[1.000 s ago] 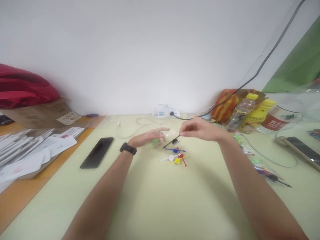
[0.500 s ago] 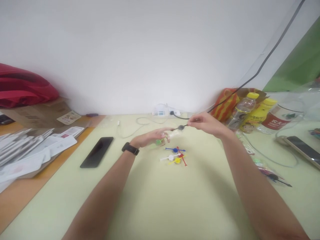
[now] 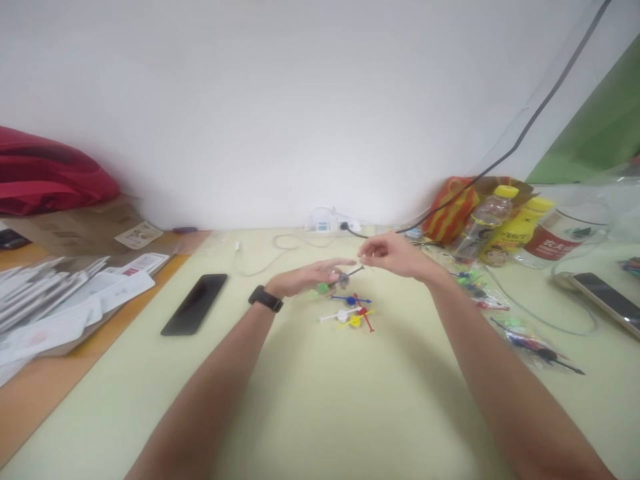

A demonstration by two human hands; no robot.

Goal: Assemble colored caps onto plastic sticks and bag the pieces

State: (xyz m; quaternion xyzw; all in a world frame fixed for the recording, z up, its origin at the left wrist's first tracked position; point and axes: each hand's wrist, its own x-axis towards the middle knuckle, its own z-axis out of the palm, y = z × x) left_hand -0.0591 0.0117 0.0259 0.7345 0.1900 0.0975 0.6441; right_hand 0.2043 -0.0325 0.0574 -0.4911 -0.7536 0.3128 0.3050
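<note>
My left hand [image 3: 305,277], with a black watch on its wrist, grips a small clear plastic bag [image 3: 336,283] above the table. A green arrow spinner [image 3: 323,289] shows at the bag, and a black arrow spinner [image 3: 354,272] sticks out toward the right. My right hand [image 3: 390,255] is pinched close to that black tip; what its fingers hold, if anything, is too small to make out. Below them on the table lie a blue arrow spinner [image 3: 351,301], a white one [image 3: 342,316], a yellow one [image 3: 355,322] and a red one [image 3: 363,311], close together and partly overlapping.
A black phone [image 3: 195,304] lies at left, beside stacked white papers [image 3: 60,293]. Bagged colourful pieces [image 3: 537,347] rest at right, near another phone [image 3: 607,300]. Bottles [image 3: 510,230] stand at the back right. A power strip [image 3: 325,220] and thin cable sit by the wall.
My right hand has moved left and slightly down, toward my left hand. The black spinner has shifted down and left, now close against the bag.
</note>
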